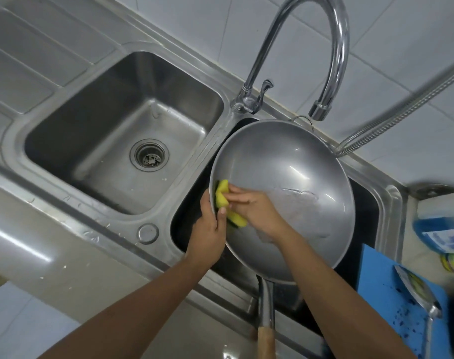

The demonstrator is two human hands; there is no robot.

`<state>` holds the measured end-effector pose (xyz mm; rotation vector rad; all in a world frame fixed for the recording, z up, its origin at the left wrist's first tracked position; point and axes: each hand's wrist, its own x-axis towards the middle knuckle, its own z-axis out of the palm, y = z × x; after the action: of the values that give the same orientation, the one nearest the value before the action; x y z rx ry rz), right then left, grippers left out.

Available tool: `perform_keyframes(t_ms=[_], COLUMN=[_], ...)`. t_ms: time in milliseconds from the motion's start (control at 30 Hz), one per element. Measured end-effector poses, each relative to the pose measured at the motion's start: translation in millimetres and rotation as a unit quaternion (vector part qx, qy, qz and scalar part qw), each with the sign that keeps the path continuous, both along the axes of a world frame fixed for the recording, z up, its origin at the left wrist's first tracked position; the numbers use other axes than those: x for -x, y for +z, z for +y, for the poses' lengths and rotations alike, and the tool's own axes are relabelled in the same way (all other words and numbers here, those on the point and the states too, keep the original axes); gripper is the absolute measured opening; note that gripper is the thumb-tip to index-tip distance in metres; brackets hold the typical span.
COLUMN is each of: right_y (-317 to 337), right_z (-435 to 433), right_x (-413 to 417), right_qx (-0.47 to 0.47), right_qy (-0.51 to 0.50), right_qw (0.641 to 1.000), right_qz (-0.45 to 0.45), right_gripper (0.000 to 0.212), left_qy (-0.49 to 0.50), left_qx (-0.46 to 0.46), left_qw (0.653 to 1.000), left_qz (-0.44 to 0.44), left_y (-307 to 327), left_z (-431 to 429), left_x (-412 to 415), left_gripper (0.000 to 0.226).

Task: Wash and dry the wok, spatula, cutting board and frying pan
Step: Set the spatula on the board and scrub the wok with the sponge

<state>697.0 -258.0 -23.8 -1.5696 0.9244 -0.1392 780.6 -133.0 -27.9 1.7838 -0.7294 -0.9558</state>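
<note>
wok (298, 182) sits tilted in the right basin of the sink (393, 216), wooden handle toward the camera. blue cutting board (383, 294) just right of it, spatula (415, 287) lying on top. left hand (207, 229) grips the wok's left rim, fingers curled outside, thumb inside. right hand (254, 206) pinches a folded yellow sponge (222, 194), fingers pressed together, against the inner wall. faucet (334, 47) spout hangs over the far rim.

The scene is evenly and brightly lit; glare is thrown off the wok (298, 177) and the steel counter (26, 244) at eight o'clock; edges are bent and blurred toward four o'clock
</note>
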Motion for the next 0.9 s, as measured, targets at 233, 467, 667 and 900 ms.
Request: perform_keyframes(t_ms=[233, 467, 667, 900], right_y=[-4, -19, -20, -49], right_z=[-55, -34, -135, -112], right_x=[-53, -49, -41, 63], right_qx=[0.287, 0.514, 0.544, 0.418], right_qy=[-0.144, 0.052, -0.136, -0.223], right_qw=[0.947, 0.856, 0.812, 0.752], right_qz=[0.011, -0.031, 0.164, 0.458], right_gripper=[0.031, 0.039, 0.044, 0.061], left_qy=[0.018, 0.022, 0.021, 0.02], left_qx=[-0.013, -0.038, -0.023, -0.03], left_qw=[1.0, 0.999, 0.999, 0.999], left_qz=[0.008, 0.003, 0.024, 0.026], left_y=[-2, -9, -8, -3], left_z=[1, -2, 0, -2], left_x=[-1, -2, -2, -1], left_gripper=[0.055, 0.056, 0.053, 0.055])
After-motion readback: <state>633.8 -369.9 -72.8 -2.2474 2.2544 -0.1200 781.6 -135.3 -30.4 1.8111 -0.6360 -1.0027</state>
